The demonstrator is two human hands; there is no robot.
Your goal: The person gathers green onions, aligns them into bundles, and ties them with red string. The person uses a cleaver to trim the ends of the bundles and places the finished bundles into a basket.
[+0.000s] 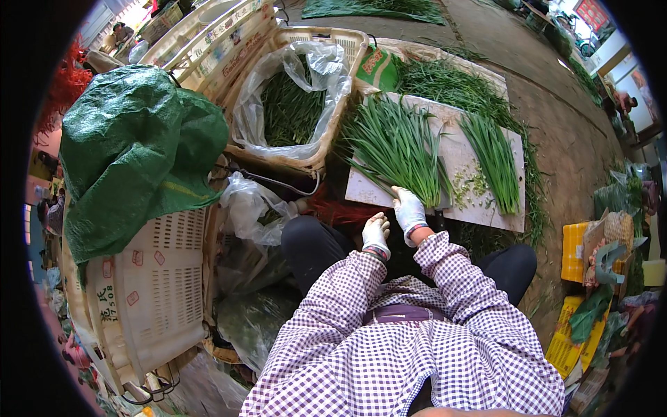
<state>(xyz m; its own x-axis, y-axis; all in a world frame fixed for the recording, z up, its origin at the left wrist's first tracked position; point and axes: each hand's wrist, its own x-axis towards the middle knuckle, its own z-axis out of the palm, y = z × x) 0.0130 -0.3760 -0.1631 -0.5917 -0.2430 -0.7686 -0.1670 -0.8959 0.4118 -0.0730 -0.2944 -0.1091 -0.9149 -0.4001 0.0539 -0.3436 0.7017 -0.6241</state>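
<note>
My left hand (376, 232), in a pale glove, is raised in front of my knees with its fingers curled; whether it holds anything is unclear. Beside it, my right hand (409, 209), also gloved, reaches to the near edge of a white board (367, 188), its fingertips by a large fanned pile of green garlic chives (404, 151). A knife with a black handle (439, 221) lies on the board just right of that hand, its blade partly under leaves. Cut pale stem ends (471, 185) are scattered between the pile and a smaller bunch of chives (492, 164).
Beyond the board lie more loose greens (448, 83). A plastic crate (359, 41) lined with clear film holds greens at the upper left. Stacked white crates (151, 292) with a green woven sack (125, 151) stand left. Red ties (344, 209) lie near my knee. Yellow crates (565, 333) are at right.
</note>
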